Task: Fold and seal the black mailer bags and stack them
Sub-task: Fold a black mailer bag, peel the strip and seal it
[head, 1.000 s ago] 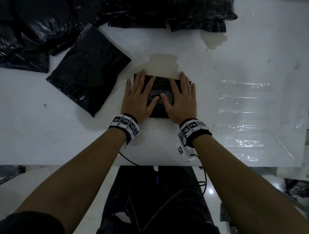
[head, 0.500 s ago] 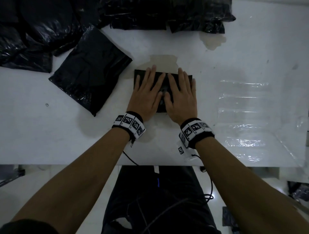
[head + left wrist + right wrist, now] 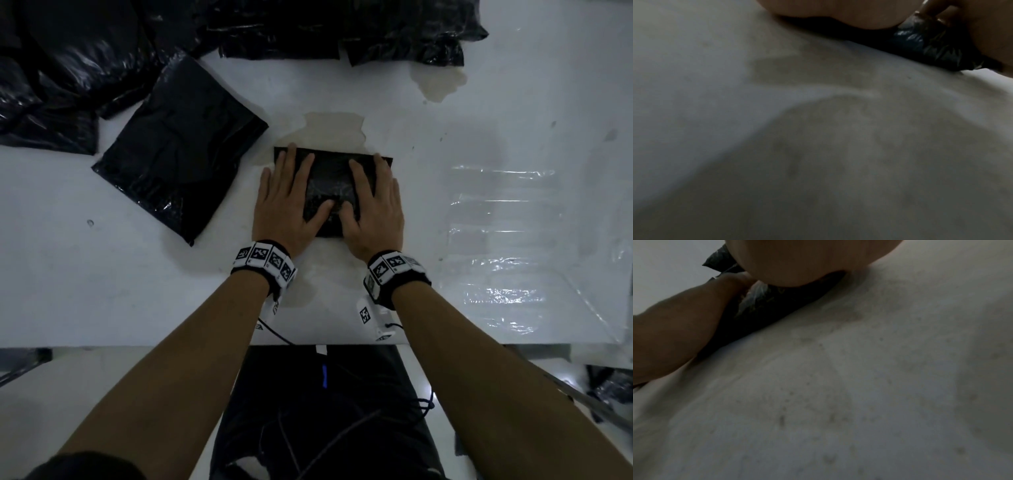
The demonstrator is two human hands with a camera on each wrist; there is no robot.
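Black plastic lies under both your palms in the head view: the folded bag (image 3: 330, 186) sits on the white table (image 3: 445, 212), its long axis running left to right, far edge slightly tilted down toward your right. Your left hand (image 3: 286, 202) lies flat on its left half, fingers straight and pointing away from you; your right hand (image 3: 371, 205) lies flat on the right half the same way, thumbs nearly meeting. A bigger bag (image 3: 181, 154) lies diagonally just to the left, and a heap (image 3: 85, 58) fills the far left corner.

Left wrist view: the bag (image 3: 929, 45) is pinned beneath your palm (image 3: 849, 13).

Right wrist view: the bag (image 3: 777, 305) lies between your two hands.
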